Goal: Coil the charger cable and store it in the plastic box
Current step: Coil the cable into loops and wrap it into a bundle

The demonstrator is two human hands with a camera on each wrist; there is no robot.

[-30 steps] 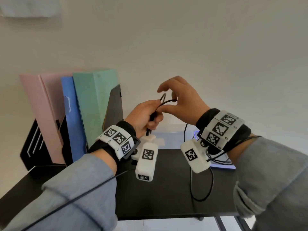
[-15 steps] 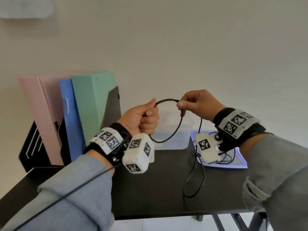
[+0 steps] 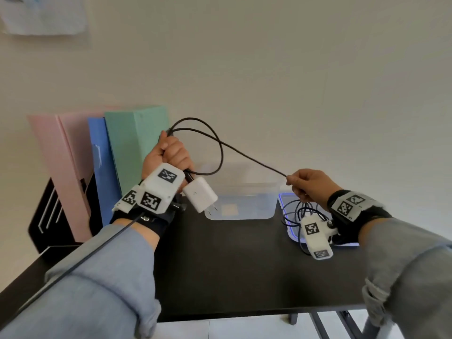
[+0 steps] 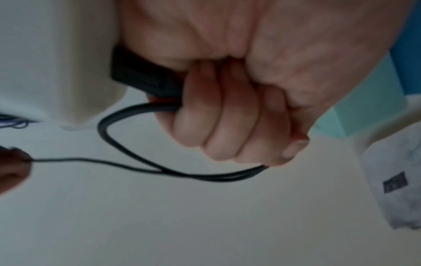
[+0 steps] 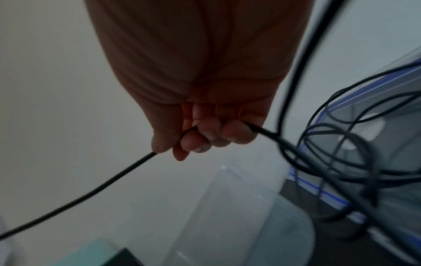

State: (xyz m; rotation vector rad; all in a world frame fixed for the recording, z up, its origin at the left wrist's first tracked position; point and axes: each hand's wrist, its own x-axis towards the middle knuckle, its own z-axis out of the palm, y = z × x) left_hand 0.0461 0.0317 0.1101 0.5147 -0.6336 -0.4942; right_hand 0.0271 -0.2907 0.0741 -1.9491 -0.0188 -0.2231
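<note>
My left hand [image 3: 171, 154] is raised in a fist round a loop of the black charger cable [image 3: 221, 152], with the white plug block [image 3: 200, 197] hanging just below it. The fist [image 4: 239, 126] and the loop [image 4: 136, 158] also show in the left wrist view. From the loop the cable runs taut down to my right hand [image 3: 305, 185], which pinches it [image 5: 193, 136]. The slack end [image 3: 297, 216] lies tangled on the blue-rimmed lid [image 3: 285, 199]. The clear plastic box [image 3: 244, 211] stands open on the black table [image 3: 232, 260] between my hands.
Pink, blue and green folders [image 3: 137, 143] stand in a black rack [image 3: 46, 216] at the back left, close behind my left hand. The table's front edge [image 3: 244, 311] is near my forearms. A white wall rises behind the table.
My hands have moved apart: the left rose and turned with the loop and plug, the right swung right and down, drawing the cable taut. Slack cable moved off the table front.
</note>
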